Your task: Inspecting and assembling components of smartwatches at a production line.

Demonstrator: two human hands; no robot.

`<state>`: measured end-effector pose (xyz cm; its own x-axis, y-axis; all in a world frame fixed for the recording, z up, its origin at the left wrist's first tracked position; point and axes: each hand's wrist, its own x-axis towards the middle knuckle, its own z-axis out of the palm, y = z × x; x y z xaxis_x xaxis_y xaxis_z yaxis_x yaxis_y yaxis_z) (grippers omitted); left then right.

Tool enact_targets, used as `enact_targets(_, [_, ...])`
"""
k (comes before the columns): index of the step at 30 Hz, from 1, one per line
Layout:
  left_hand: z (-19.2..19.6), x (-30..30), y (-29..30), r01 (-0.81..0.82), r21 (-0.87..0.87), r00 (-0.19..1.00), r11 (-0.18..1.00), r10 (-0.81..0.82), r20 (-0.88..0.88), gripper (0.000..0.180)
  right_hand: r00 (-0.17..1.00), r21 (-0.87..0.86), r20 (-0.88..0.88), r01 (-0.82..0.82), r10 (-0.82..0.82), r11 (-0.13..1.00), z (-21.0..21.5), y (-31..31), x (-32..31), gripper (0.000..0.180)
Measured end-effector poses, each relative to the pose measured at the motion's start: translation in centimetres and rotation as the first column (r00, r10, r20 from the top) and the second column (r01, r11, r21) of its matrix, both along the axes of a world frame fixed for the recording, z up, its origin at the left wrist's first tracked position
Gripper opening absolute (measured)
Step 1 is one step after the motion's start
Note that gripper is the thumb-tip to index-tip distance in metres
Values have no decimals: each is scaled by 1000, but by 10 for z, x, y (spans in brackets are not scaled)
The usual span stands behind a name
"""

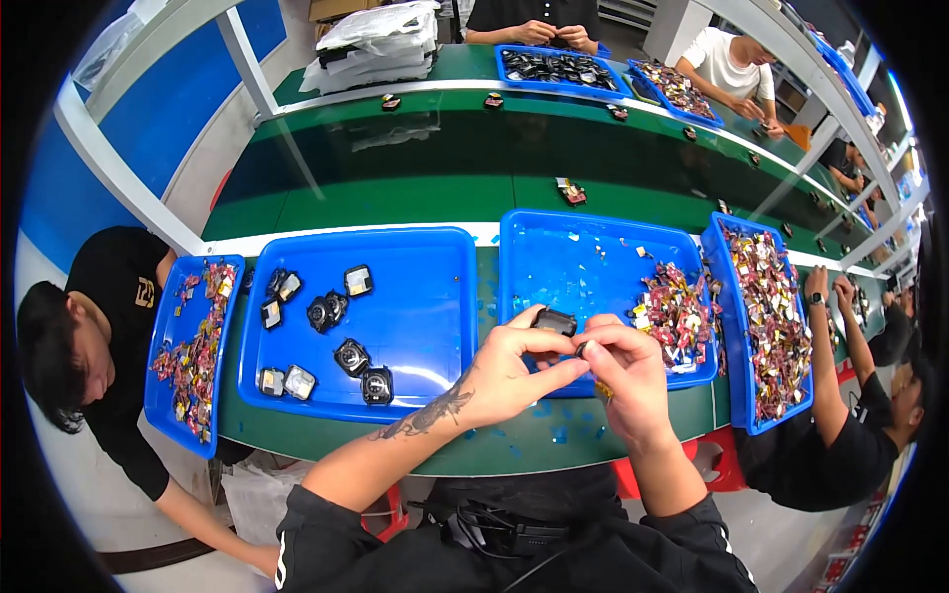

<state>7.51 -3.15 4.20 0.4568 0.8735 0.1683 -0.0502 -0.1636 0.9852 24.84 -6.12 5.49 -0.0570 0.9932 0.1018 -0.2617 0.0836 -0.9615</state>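
Note:
My left hand (506,368) holds a small black casing (556,321), like a watch case, between thumb and fingers over the near edge of a blue tray (593,219). Against its right side my right hand (633,381) is closed in a pinch. A tiny dark part shows at those fingertips, and a bit of yellow and red shows below them; I cannot make out either clearly. In the same tray lie scraps of blue film and a heap of small red, yellow and white electronic parts (672,311).
A blue tray (460,296) on the left holds several black watch cases (351,358). Narrower trays of small parts flank both: one far left (234,296), one right (727,326). Beyond runs a green conveyor (395,188) with scattered parts (570,192). Co-workers sit left, right and opposite.

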Motion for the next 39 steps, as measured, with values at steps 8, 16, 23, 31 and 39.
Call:
enact_targets(8, [0, -7, -3, 82, -16, 996, 996, -83, -31, 23, 776, 290, 617, -71, -130, 954, 21, 4, 8, 11])
enact_targets(16, [-9, -4, -1, 78, -108, 984, 991, -94, -153, 17, 598, 301, 791, -193, -131, 934, 31, 6, 10, 11])
enact_targets(23, [-26, -1, -1, 55, -220, 999, 974, -52, 15, 17, 441, 371, 876, -355, -196, 858, 25, 1, 11, 14])
enact_targets(31, [-12, -7, 3, 211, -467, 974, 859, -146, 171, 17, 706, 203, 706, -119, -61, 972, -3, 13, 28, 37])
enact_targets(39, [-14, -3, 1, 202, -398, 970, 895, -126, 208, 26, 983, 85, 124, -144, 133, 986, -12, 10, 26, 14])
